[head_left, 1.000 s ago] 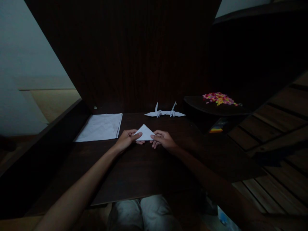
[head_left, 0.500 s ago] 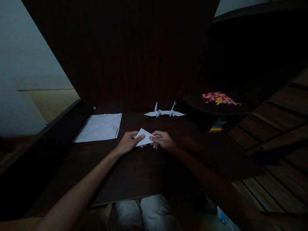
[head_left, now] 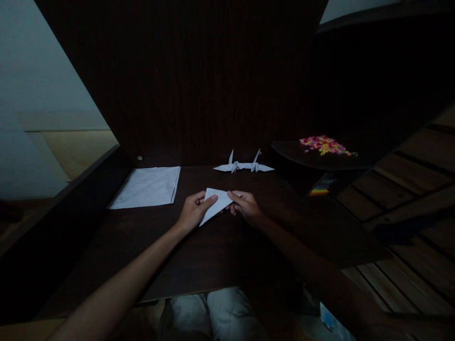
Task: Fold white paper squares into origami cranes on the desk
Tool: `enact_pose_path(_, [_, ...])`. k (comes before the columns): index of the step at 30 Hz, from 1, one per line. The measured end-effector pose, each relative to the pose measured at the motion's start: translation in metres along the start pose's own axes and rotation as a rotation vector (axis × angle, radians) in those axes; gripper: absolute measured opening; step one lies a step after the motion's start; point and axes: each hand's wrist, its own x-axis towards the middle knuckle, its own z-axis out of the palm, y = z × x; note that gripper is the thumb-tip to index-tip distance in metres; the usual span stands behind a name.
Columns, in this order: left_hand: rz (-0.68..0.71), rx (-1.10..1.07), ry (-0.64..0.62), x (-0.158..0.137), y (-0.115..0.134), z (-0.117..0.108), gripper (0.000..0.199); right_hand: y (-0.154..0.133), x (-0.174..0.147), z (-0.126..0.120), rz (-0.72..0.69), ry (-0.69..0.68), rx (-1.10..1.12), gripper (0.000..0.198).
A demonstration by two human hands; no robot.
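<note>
A folded white paper [head_left: 215, 204], triangular in outline, is held above the dark desk between my two hands. My left hand [head_left: 194, 209] pinches its left side, thumb on top and fingers underneath. On the right corner, my right hand [head_left: 245, 206] grips with the thumb above and curled fingers below. The undersides of the paper and some fingertips are hidden. Beyond my hands, folded white paper cranes [head_left: 244, 166] stand in a row against the back panel. To the left lies a stack of white paper sheets [head_left: 147, 188].
A dark rounded shelf [head_left: 320, 163] at the right bears a heap of small pink, red and yellow pieces [head_left: 324, 144]. A low dark side board [head_left: 64, 199] edges the desk [head_left: 177, 265] on the left. Wooden slats [head_left: 412, 189] lie beyond the right side.
The folded paper has turned in my hands, and its lower left point now reaches further down. My right hand has shifted slightly right and its thumb sits at the upper right corner.
</note>
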Motion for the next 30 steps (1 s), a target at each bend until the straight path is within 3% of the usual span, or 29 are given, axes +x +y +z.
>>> enact_pose_path(5, [-0.008,-0.113,0.054,-0.004,0.000,0.010,0.035,0.003,0.000,0.005,0.025,-0.048,0.038,0.046])
enact_pose_path(8, [-0.011,-0.133,0.072,-0.005,-0.001,0.012,0.037,0.004,-0.001,0.007,0.018,-0.065,-0.050,0.049])
enact_pose_path(16, [-0.056,-0.140,-0.021,-0.008,-0.007,0.013,0.042,0.004,-0.008,0.013,0.010,0.008,-0.155,0.056])
enact_pose_path(21, [0.068,-0.203,0.019,-0.010,-0.008,0.015,0.065,0.005,-0.006,0.013,0.035,0.085,-0.118,0.061])
enact_pose_path(26, [0.090,-0.104,-0.140,-0.011,-0.005,0.013,0.043,0.007,-0.001,0.009,0.020,0.193,-0.024,0.060])
enact_pose_path(30, [0.032,-0.086,-0.178,-0.013,-0.004,0.011,0.051,0.008,0.000,0.005,0.030,0.220,-0.011,0.060])
